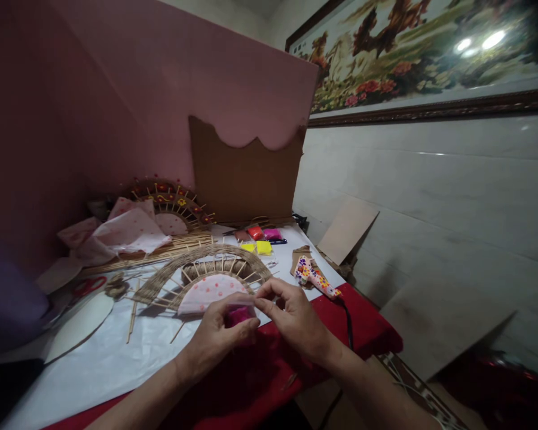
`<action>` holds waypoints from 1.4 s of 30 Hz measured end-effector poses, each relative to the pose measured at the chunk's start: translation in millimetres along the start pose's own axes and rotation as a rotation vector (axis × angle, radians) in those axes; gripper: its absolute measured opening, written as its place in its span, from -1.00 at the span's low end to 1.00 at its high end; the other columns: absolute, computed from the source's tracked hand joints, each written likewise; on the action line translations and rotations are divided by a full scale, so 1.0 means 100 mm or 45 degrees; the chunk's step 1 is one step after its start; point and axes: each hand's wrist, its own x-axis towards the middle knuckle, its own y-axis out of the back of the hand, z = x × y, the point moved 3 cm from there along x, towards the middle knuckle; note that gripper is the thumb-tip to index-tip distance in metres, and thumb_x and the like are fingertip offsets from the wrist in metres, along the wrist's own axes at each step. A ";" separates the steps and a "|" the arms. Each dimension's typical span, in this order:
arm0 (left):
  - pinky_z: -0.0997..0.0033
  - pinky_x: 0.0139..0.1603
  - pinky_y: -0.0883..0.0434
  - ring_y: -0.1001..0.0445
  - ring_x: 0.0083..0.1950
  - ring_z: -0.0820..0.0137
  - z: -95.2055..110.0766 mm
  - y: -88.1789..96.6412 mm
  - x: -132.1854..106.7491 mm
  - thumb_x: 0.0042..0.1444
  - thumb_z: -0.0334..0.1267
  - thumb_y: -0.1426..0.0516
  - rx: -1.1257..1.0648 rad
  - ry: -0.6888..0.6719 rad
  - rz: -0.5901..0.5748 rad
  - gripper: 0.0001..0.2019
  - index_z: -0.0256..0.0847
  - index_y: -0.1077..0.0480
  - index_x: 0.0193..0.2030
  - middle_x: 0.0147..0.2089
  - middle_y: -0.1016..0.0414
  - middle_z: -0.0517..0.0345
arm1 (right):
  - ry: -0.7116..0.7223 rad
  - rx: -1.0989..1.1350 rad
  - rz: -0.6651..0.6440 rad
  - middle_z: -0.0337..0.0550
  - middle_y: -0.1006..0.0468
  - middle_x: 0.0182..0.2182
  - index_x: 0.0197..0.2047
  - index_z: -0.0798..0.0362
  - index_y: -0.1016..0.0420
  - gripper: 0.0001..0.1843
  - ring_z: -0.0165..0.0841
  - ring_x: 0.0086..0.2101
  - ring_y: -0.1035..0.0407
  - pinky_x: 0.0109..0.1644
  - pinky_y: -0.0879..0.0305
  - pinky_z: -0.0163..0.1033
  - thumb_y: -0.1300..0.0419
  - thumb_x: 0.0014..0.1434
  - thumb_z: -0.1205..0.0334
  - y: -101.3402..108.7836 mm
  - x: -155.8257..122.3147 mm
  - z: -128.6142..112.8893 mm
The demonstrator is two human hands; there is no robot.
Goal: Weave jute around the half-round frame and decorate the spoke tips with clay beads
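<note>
- Pink clay [238,314], one small bright lump, sits low in the middle of the scene between the two hands, above the near edge of the table.
- One pink board [170,89] stands behind the table, filling the far left; one brown cardboard sheet [244,173] with a wavy top edge leans against it.
- One framed painting [412,54] hangs on the pale wall at the far right, with two lamp glares on its glass.
- One table [367,325] carries a red cloth, with white paper [112,358] spread over its left part.
- Two fan-shaped wicker pieces are on the table: the near fan [206,269] has a pink dotted half-round at its centre, and the far fan [173,200] carries red and yellow trim.
- One pink dotted cloth [125,233] lies crumpled at the left, just in front of the far fan.
- Left hand [222,337] is curled closed around the pink clay, holding it.
- Right hand [291,319] pinches at the top of the same lump with thumb and forefinger.
- One glue gun [316,278] with flower dots lies to the right of the near fan, its black cord running over the red cloth.
- Four small clay packets [260,239] lie far centre: one red, one magenta, two yellow.
</note>
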 end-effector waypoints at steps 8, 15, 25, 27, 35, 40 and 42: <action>0.40 -0.26 -0.29 -0.35 -0.31 0.40 -0.10 0.02 0.01 0.02 -0.27 -0.17 0.056 0.018 0.083 -0.86 -0.26 -0.43 -0.27 -0.34 -0.43 0.17 | 0.327 -0.147 0.125 -0.11 -0.36 -0.21 -0.20 0.06 -0.43 -0.81 -0.34 -0.17 -0.30 -0.13 -0.24 -0.27 -0.09 0.14 0.47 0.00 -0.08 -0.11; 0.39 -0.26 -0.28 -0.34 -0.30 0.39 -0.11 0.04 0.03 0.08 -0.22 -0.12 0.187 -0.020 0.077 -0.83 -0.28 -0.42 -0.26 -0.32 -0.45 0.14 | 0.390 -0.332 0.073 -0.08 -0.34 -0.20 -0.20 0.07 -0.40 -0.76 -0.28 -0.13 -0.27 -0.10 -0.24 -0.22 -0.09 0.09 0.52 -0.07 -0.13 -0.04; 0.37 -0.20 -0.30 -0.40 -0.26 0.36 -0.03 0.01 0.02 0.08 -0.38 -0.08 0.500 -0.184 0.049 -0.86 -0.24 -0.37 -0.20 -0.29 -0.49 0.13 | 0.405 -0.451 0.099 -0.11 -0.37 -0.37 -0.40 0.10 -0.44 -0.80 -0.33 -0.30 -0.29 -0.25 -0.23 -0.25 -0.04 0.20 0.35 -0.03 -0.06 -0.09; 0.35 -0.14 -0.31 -0.42 -0.20 0.34 -0.03 -0.01 0.01 0.06 -0.41 -0.09 0.519 -0.215 0.039 -0.79 -0.22 -0.35 -0.12 -0.22 -0.49 0.11 | 0.405 -0.504 0.103 -0.13 -0.37 -0.39 -0.41 0.09 -0.46 -0.83 -0.34 -0.32 -0.28 -0.27 -0.22 -0.26 -0.08 0.17 0.34 -0.01 -0.06 -0.10; 0.24 -0.04 -0.32 -0.43 -0.09 0.29 -0.07 0.01 0.00 0.06 -0.38 -0.11 0.487 -0.213 0.027 -0.59 -0.20 -0.25 0.09 -0.06 -0.48 0.03 | 0.474 -0.681 0.016 -0.18 -0.37 -0.36 -0.27 -0.04 -0.54 -0.76 -0.33 -0.28 -0.24 -0.27 -0.14 -0.26 -0.15 0.07 0.46 -0.02 -0.08 -0.12; 0.19 0.03 -0.31 -0.41 0.00 0.26 -0.08 0.00 -0.01 0.08 -0.37 -0.09 0.534 -0.219 0.036 -0.50 -0.22 -0.13 0.18 0.05 -0.43 -0.06 | 0.487 -0.748 0.001 -0.17 -0.39 -0.36 -0.43 0.02 -0.52 -0.89 -0.32 -0.28 -0.23 -0.25 -0.13 -0.24 -0.19 0.09 0.35 -0.02 -0.07 -0.17; 0.21 0.02 -0.32 -0.43 -0.03 0.27 -0.07 0.00 -0.01 0.08 -0.38 -0.07 0.564 -0.215 0.045 -0.50 -0.23 -0.12 0.19 0.00 -0.47 -0.04 | 0.452 -0.799 -0.028 -0.15 -0.39 -0.37 -0.45 0.06 -0.50 -0.91 -0.31 -0.28 -0.23 -0.24 -0.13 -0.23 -0.21 0.08 0.33 -0.03 -0.06 -0.17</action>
